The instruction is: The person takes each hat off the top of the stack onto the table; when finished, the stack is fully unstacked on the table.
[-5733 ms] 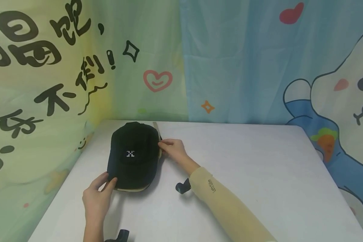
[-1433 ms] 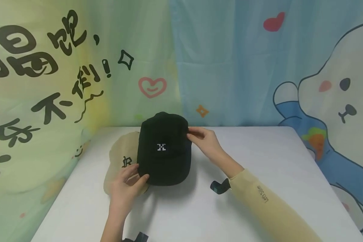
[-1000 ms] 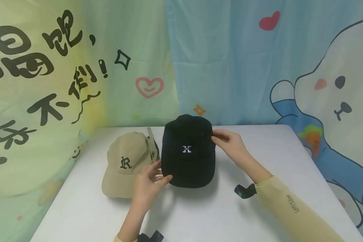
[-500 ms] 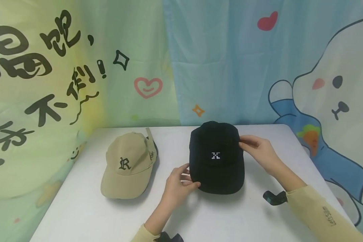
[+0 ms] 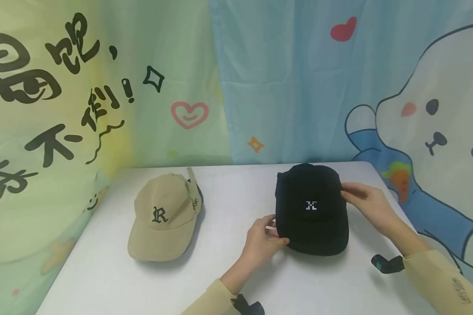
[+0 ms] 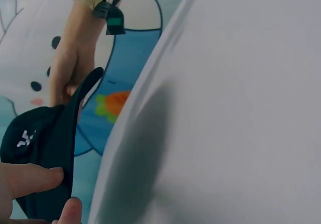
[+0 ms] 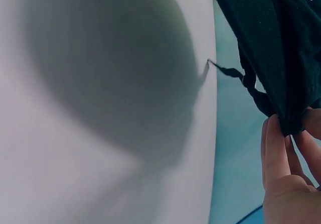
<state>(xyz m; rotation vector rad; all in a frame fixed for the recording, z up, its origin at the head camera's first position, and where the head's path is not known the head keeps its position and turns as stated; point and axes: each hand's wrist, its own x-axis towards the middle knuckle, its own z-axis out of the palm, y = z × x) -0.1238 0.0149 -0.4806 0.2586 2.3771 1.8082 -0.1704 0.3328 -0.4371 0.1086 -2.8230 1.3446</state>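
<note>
A black baseball cap (image 5: 311,218) with a small white emblem is held between both hands, over the right part of the table. My left hand (image 5: 260,243) pinches the brim's left edge, thumb on top and fingers beneath, as the left wrist view also shows on the cap (image 6: 50,148). At the crown's right side my right hand (image 5: 368,205) pinches the lower edge. In the right wrist view the cap (image 7: 276,43) is raised above its shadow, and its back strap (image 7: 233,73) dangles with the tip at the tabletop.
A beige baseball cap (image 5: 163,218) with a dark letter R stands on the left of the white table (image 5: 228,192). Printed curtains (image 5: 284,87) hang behind and beside the table. Dark wrist cameras (image 5: 387,264) stick out from both sleeves.
Both hands have carried the black cap rightward from over the beige cap, which now shows fully at the left. In the last half second the black cap went further right and slightly nearer.
</note>
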